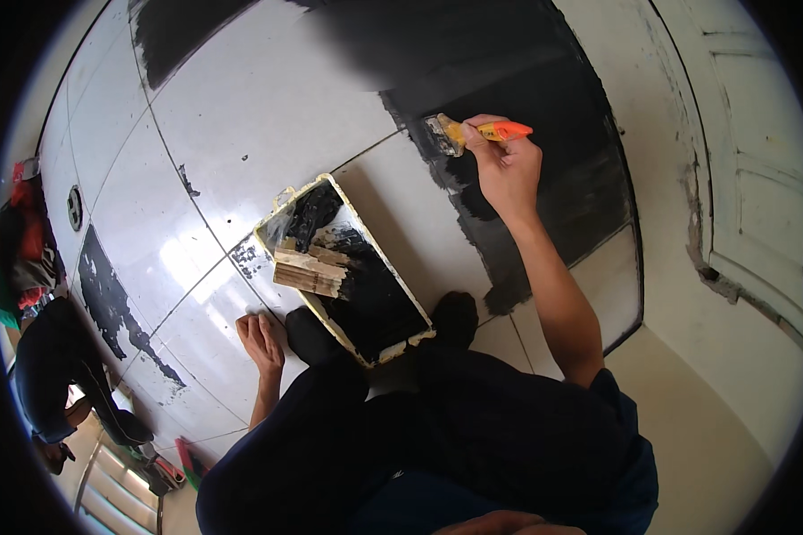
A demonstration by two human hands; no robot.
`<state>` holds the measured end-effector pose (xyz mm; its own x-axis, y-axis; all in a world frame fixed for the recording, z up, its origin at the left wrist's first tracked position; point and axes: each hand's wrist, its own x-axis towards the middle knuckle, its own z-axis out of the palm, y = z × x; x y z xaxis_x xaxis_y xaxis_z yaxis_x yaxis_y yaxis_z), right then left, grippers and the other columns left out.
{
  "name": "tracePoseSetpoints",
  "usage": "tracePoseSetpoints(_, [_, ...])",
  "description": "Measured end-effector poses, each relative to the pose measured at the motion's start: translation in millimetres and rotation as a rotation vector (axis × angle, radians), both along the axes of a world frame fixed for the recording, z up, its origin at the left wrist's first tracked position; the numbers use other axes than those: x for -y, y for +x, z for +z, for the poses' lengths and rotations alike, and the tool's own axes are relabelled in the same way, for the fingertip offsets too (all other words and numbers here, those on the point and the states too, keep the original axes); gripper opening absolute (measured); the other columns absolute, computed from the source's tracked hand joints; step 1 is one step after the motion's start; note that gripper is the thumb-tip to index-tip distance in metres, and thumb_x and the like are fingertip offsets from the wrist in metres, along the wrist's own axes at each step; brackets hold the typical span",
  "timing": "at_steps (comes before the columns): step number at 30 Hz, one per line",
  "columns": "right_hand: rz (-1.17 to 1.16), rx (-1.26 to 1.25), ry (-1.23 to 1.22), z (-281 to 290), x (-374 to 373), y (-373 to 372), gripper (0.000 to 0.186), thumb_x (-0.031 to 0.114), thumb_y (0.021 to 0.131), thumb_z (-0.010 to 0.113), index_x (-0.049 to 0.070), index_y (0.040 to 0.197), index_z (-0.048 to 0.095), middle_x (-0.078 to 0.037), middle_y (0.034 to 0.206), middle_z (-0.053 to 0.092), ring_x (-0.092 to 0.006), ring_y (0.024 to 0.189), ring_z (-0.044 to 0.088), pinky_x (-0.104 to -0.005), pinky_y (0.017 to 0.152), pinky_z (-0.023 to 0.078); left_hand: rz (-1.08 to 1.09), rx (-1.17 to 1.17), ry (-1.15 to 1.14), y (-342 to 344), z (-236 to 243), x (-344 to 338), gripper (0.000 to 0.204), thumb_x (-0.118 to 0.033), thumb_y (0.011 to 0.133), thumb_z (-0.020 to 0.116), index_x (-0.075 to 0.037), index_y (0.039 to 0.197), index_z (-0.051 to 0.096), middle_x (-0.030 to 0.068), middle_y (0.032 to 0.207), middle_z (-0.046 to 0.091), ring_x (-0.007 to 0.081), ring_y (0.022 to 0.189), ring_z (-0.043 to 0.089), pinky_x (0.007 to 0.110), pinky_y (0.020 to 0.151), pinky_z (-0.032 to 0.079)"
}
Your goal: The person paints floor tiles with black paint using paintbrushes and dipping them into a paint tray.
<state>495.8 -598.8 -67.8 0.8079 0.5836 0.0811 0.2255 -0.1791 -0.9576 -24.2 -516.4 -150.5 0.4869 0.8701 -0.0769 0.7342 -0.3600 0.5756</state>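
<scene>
A paintbrush (451,134) with a yellow and orange handle is pinched in my right hand (510,169). Its paint-smeared head rests at the ragged left border of a black coating (544,160) on the tiles. My left hand (260,343) is at the white tiled floor, fingers curled together, with nothing visible in it. Between my feet stands a rectangular tub (389,276) with a pale, paint-crusted rim. Black paint (379,312) covers much of its inside, and a wooden block (310,270) lies across it, with a dark smeared lump (314,214) beyond.
A cream wall and panelled door (758,178) with a chipped frame border the right side. A round floor drain (75,208) lies at far left. Black patches (116,294) mark tiles there. Another person (58,383) bends at the left edge, near red and green items.
</scene>
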Motion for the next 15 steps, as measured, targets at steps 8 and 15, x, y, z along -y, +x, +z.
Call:
tracePoseSetpoints(8, [-0.120, 0.455, 0.024, -16, 41, 50, 0.007, 0.001, 0.093, 0.078, 0.001, 0.099, 0.075, -0.009, 0.097, 0.078, -0.0206, 0.086, 0.075, -0.0310, 0.075, 0.060, -0.039, -0.041, 0.017, 4, 8, 2, 0.041, -0.028, 0.111, 0.042, 0.003, 0.090, 0.059, 0.0160, 0.086, 0.053, 0.0341, 0.092, 0.047, 0.045, 0.087, 0.041])
tracePoseSetpoints(15, [0.241, 0.515, -0.087, -21, 42, -46, 0.026, -0.008, 0.078, 0.078, 0.006, 0.099, 0.075, -0.010, 0.099, 0.074, -0.0324, 0.090, 0.071, -0.0389, 0.082, 0.062, 0.003, -0.053, 0.021, -13, -6, 1, 0.040, -0.027, 0.110, 0.042, 0.002, 0.090, 0.060, 0.0163, 0.088, 0.051, 0.0341, 0.092, 0.047, 0.044, 0.086, 0.041])
